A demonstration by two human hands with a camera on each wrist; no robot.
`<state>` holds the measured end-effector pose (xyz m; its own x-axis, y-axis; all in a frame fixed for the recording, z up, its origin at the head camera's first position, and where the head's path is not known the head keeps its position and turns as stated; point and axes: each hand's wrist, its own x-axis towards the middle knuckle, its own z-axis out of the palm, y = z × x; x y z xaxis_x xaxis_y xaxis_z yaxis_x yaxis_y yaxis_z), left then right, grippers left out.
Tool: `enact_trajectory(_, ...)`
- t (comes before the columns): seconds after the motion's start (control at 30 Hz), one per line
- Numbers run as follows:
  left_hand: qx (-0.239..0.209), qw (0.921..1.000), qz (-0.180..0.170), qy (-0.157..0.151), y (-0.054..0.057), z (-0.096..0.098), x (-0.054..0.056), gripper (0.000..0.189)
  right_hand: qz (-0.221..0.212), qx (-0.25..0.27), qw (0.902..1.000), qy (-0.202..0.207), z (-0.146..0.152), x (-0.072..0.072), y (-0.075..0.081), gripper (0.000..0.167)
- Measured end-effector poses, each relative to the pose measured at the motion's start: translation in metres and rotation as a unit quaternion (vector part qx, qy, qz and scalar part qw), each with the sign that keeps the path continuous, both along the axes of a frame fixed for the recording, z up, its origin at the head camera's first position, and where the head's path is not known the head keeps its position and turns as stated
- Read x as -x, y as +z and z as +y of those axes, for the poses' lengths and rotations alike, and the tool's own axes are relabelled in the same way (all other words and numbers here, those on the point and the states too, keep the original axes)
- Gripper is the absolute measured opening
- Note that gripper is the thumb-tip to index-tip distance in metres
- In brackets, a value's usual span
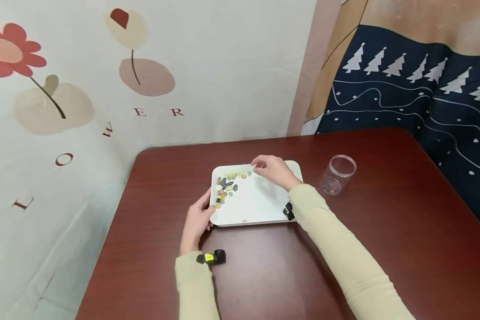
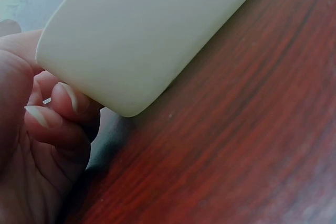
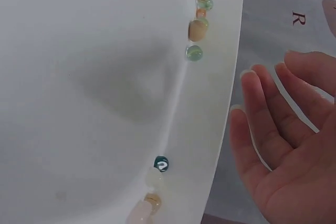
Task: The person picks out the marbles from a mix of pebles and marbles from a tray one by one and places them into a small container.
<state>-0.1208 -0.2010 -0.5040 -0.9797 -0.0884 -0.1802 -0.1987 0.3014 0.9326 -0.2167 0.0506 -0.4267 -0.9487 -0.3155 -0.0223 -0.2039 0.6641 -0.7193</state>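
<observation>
A white rectangular tray (image 1: pixel 260 204) lies on the table with small stones and glass marbles (image 1: pixel 229 175) along its far and left sides. My left hand (image 1: pixel 195 222) grips the tray's near left corner, thumb at the rim and fingers curled underneath. Over the far rim is my right hand (image 1: pixel 277 171), its fingers loosely bent with nothing visible between them. In the right wrist view, a green marble (image 3: pixel 194 53) and a dark teal bead with a white mark (image 3: pixel 161 163) rest along the tray's inner edge, near that hand's fingertips.
A clear, lidless plastic jar (image 1: pixel 338 174) stands to the right of the tray on the dark red wooden table (image 1: pixel 260 271). Behind the table hang a white flower-print cloth (image 1: pixel 224 66) and a navy cloth with white trees (image 1: pixel 408 98).
</observation>
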Motion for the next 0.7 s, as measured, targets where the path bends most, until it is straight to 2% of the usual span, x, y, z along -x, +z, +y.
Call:
enact_trajectory(0.2, -0.006, 1.0000, 0.001, 0.005, 0.004, 0.000, -0.002, 0.056, -0.028, -0.006, 0.9995, 0.016, -0.005, 0.005, -0.006, 0.025)
enact_trajectory(0.53, -0.013, 0.9999, -0.002, 0.011, 0.003, 0.002, -0.004, 0.055, -0.099, -0.033, 0.9939, 0.035, -0.011, 0.006, -0.011, 0.036)
enact_trajectory(0.7, -0.007, 0.9999, -0.002, 0.010, 0.005, 0.000, -0.004, 0.054, -0.118, -0.026, 0.9920, 0.037, -0.014, 0.007, -0.015, 0.039)
